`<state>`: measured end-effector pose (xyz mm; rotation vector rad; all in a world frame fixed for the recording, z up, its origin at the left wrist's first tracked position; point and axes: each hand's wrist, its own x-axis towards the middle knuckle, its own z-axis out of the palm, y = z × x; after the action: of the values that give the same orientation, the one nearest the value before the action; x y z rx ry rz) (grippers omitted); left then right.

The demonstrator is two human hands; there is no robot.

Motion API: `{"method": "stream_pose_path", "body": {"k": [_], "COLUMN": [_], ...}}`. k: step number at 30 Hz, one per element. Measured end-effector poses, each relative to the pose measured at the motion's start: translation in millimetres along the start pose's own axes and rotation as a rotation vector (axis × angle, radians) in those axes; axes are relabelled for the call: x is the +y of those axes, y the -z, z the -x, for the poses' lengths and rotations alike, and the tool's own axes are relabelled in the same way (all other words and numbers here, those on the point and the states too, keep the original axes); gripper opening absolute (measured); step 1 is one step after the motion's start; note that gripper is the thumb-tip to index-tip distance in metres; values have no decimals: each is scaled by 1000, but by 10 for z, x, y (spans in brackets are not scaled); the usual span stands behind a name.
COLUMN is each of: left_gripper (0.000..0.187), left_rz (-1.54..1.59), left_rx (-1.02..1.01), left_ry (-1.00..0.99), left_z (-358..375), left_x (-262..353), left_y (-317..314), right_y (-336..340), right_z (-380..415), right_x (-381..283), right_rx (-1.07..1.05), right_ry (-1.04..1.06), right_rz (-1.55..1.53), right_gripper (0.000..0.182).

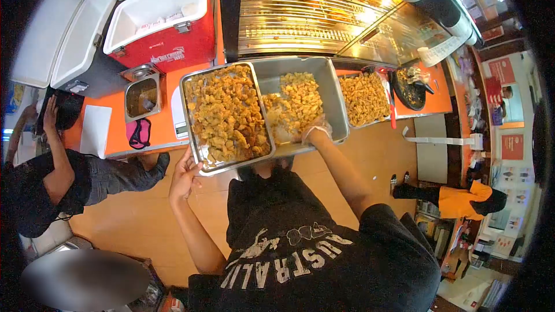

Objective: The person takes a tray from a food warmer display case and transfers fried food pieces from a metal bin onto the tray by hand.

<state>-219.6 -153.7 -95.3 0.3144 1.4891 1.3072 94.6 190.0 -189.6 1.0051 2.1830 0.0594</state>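
My left hand (184,177) grips the lower left corner of a shallow metal tray (230,169) heaped with fried chicken pieces (226,117). This tray is tilted and overlaps the left side of a deep metal pan (338,95). Inside the pan lies a smaller heap of golden fried pieces (300,95). My right hand (318,130), in a clear plastic glove, reaches over the pan's near edge to the heap's lower end. Its fingertips are hard to make out against the pieces.
Another tray of fried pieces (364,98) stands right, beside a black pan (409,89) and red-handled tongs (392,117). A lit display case (312,11) rises behind. Left are a red cooler (167,46), a metal container (143,98) and a co-worker (63,179); a person in orange (462,201) is far right.
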Motion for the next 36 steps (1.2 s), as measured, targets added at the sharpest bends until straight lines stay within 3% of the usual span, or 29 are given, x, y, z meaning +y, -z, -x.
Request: {"method": "stream_pose_path", "body": {"k": [2, 5, 9, 10, 12, 13, 15, 17, 19, 20, 22, 25, 29, 30, 32, 33, 36], "left_gripper": [76, 76, 75, 75, 75, 75, 75, 75, 76, 76, 75, 76, 76, 76, 76, 76, 76], "left_rz": [16, 9, 1, -7, 6, 17, 18, 18, 19, 17, 6, 19, 12, 3, -9, -8, -26], "left_rx": [-16, -2, 6, 14, 23, 28, 17, 8, 8, 8, -2, -7, -5, -7, 16, 5, -9], "left_ry": [-2, 20, -15, -13, -15, -20, -22, -23, -12, -11, -18, -2, -18, -4, 13, 3, 4], "left_z": [2, 32, 10, 14, 43, 48, 25, 2, -12, 2, 34, 34, 15, 22, 52, 49, 33], "left_x": [0, 51, 26, 37, 78, 94, 57, 7, -28, 2, 90, 98, 41, 66, 99, 89, 94], "left_y": [0, -35, -38, -45, -79, -95, -68, -33, -7, -24, -72, -69, -24, -47, -61, -62, -38], "right_y": [-9, 249, -141, -92, 27, 427, 573, 275, 685, 638, 574, 579, 785, 867, 1099, 1297, 1756], "right_z": [-85, 185, -171, -213, -178, 100, 261, 211, 568, 534, 468, 404, 392, 388, 412, 546, 821], "right_x": [-45, -34, 246, 377, 612, 747, 929, 1051, 975, 975, 957, 793, 601, 504, 251, 139, -262], "right_rx": [-155, -108, 66, -83, -233, -215, -192, -228, -396, -396, -426, -376, -511, -527, -240, -208, -239], "right_ry": [-191, -25, -63, 131, 324, 469, 606, 385, 79, 80, 407, 512, 418, 428, 251, 421, 387], "right_rz": [-194, -124, -184, -53, 81, -195, -474, -1161, -1914, -1916, -2040, -2254, -2593, -2590, -2498, -2423, -2225], "right_gripper": [35, 25, 19, 19, 19, 21, 23, 34, 39, 39, 36, 31, 34, 34, 34, 34, 35]}}
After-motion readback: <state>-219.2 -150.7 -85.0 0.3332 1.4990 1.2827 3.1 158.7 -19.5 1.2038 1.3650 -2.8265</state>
